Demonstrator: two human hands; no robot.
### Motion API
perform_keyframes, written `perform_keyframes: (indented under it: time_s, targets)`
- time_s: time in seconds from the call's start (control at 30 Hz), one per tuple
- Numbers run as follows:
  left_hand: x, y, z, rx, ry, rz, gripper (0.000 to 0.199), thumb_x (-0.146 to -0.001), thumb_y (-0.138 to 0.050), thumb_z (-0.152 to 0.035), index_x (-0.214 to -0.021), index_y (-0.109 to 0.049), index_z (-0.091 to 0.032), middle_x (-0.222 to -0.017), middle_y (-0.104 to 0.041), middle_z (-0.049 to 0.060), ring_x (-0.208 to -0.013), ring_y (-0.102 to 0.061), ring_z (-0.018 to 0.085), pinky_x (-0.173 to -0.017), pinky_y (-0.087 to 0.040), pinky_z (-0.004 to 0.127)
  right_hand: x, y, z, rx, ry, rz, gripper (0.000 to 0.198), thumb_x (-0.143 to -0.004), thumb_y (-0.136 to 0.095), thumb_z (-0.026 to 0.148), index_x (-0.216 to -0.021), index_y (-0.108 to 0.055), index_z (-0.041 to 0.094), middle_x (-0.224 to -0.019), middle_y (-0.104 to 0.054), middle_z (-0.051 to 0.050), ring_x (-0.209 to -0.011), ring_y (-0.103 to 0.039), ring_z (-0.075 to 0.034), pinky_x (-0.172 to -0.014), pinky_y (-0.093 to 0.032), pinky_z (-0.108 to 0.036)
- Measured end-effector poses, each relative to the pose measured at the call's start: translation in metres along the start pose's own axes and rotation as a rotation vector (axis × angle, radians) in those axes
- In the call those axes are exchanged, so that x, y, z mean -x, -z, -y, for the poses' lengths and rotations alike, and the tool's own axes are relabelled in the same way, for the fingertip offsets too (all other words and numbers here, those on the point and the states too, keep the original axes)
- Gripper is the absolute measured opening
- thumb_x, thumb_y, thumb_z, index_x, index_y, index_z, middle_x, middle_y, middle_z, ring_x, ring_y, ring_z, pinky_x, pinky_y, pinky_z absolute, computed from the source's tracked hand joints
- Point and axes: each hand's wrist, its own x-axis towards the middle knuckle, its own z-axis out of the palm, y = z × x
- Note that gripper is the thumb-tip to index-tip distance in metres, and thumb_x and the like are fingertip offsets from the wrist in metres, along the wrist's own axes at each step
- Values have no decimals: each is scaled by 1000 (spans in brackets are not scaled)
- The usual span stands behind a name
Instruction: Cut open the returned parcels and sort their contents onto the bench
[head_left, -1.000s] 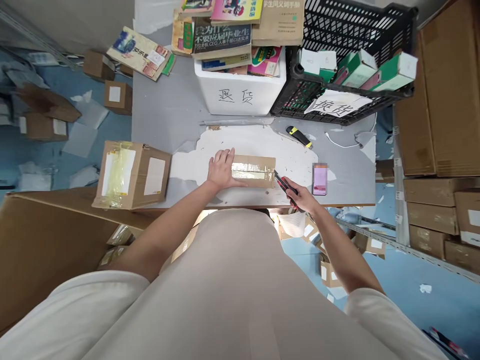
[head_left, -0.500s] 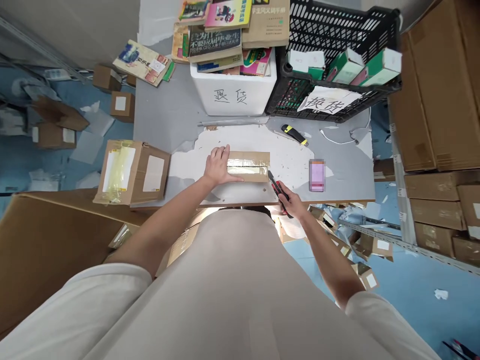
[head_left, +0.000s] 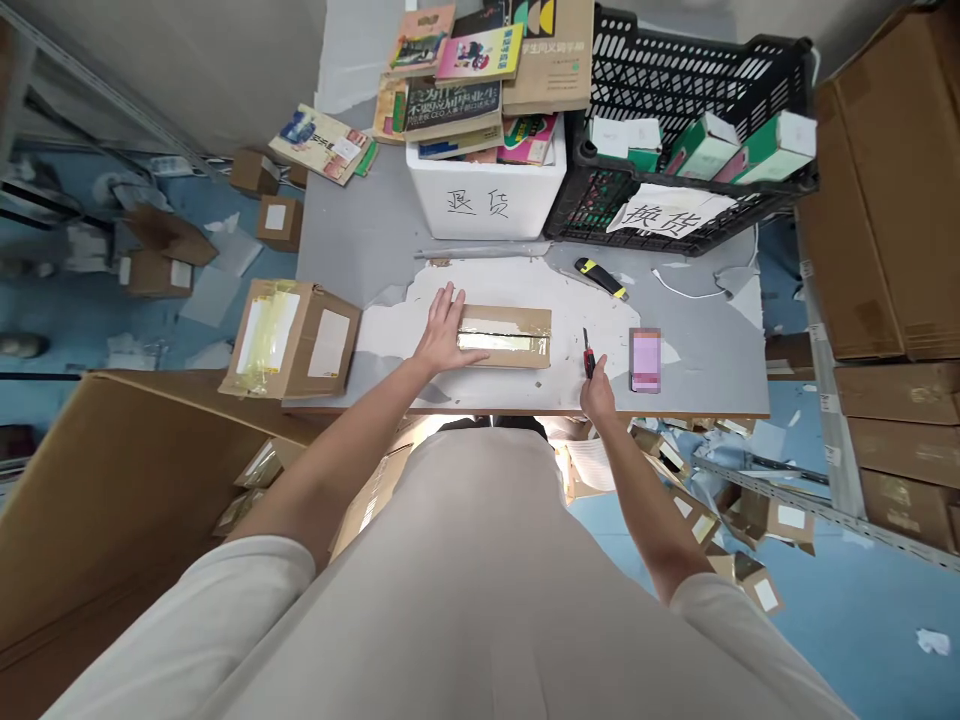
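Note:
A small cardboard box (head_left: 536, 335) lies flat on the table, its long taped seam slit and gaping slightly. My left hand (head_left: 444, 338) rests against the box's left end, fingers spread and thumb along its near edge. To the right of the box, and apart from it, my right hand (head_left: 598, 393) is wrapped round a red and black utility knife (head_left: 589, 358). The blade points away from me over the tabletop. A phone with a pink screen (head_left: 646, 360) lies just right of that hand.
A yellow and black cutter (head_left: 601, 278) lies behind the knife. A white bin (head_left: 487, 205) heaped with books and a black crate (head_left: 679, 240) holding green-white boxes line the back. A taped carton (head_left: 296, 340) stands at the left edge, and a large open carton (head_left: 150, 440) below it.
My right hand has drawn the utility knife away from the box's right end, rightward. My left hand stays on the box. The whole view has shifted a little.

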Motion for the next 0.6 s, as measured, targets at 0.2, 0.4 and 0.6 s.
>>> perform_keyframes:
  time_s: [0.2, 0.4, 0.6]
  targets:
    - [16, 1, -4, 160, 189, -70, 134, -57, -70, -76, -153, 1, -15, -159, -6, 23, -148, -8, 38, -118, -17, 55, -20, -29, 4, 245, -32, -55, 65, -88, -33, 17, -152, -23, 14, -125, -46, -21, -115, -48, -33, -94, -42, -46]
    - [29, 0, -12, 210, 287, -65, 125, -66, -69, -68, -153, 5, -16, -157, -15, 24, -146, -18, 37, -116, -26, 52, -14, -48, -4, 169, 87, -212, 62, -87, -38, 21, -149, -29, 14, -122, -45, -23, -112, -46, -36, -89, -42, -55]
    - [43, 0, -9, 204, 322, -126, 110, -71, -69, -59, -151, -6, -18, -149, -31, 23, -134, -42, 35, -104, -41, 50, -5, -15, 25, 85, 270, -332, 53, -92, -37, 31, -141, -41, 12, -129, -45, -23, -122, -43, -35, -98, -37, -57]
